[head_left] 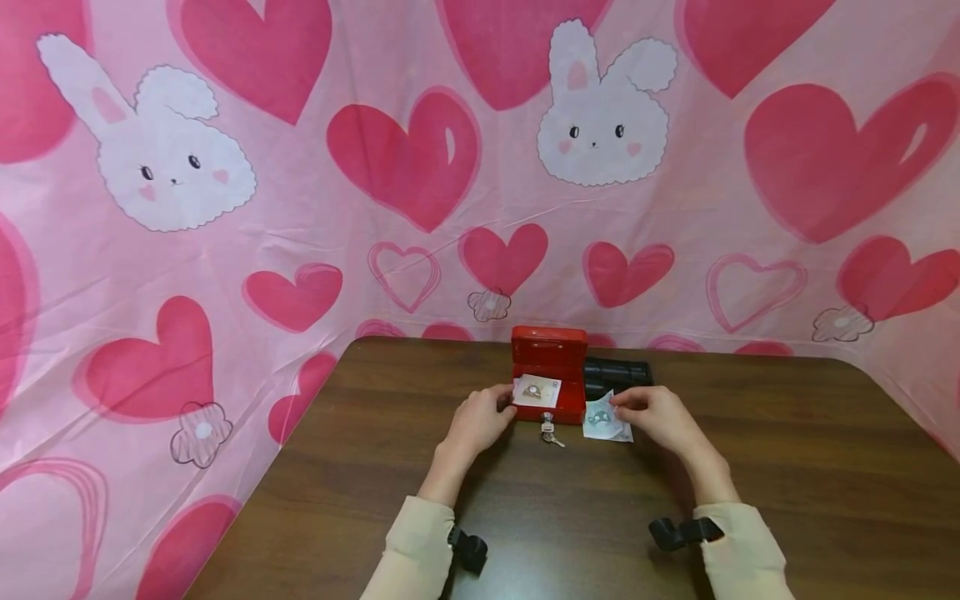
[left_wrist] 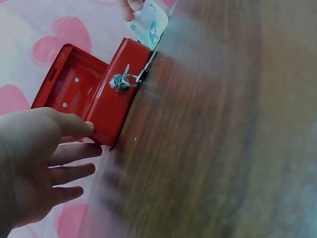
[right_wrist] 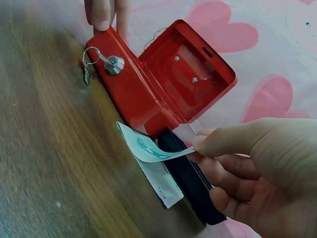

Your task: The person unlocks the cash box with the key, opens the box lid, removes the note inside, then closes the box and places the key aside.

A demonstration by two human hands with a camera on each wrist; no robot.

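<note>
A red cash box (head_left: 548,414) stands with its lid raised, with keys (head_left: 551,434) hanging from the lock on its front. Pale banknotes (head_left: 537,390) lie in its opening in the head view. My left hand (left_wrist: 37,163) is at the box's left front corner, thumb against the front and the other fingers fairly straight beside it. To the right of the box, my right hand (right_wrist: 257,173) pinches the end of a greenish banknote (right_wrist: 148,151) between thumb and forefinger. This banknote curves up over another pale note (right_wrist: 167,191) on the table.
A long black object (head_left: 621,372) lies behind and right of the box. The brown wooden table (head_left: 555,508) meets a pink cloth backdrop (head_left: 450,50) with hearts and rabbits at its far edge. Black wrist straps (head_left: 686,533) sit at both sleeves.
</note>
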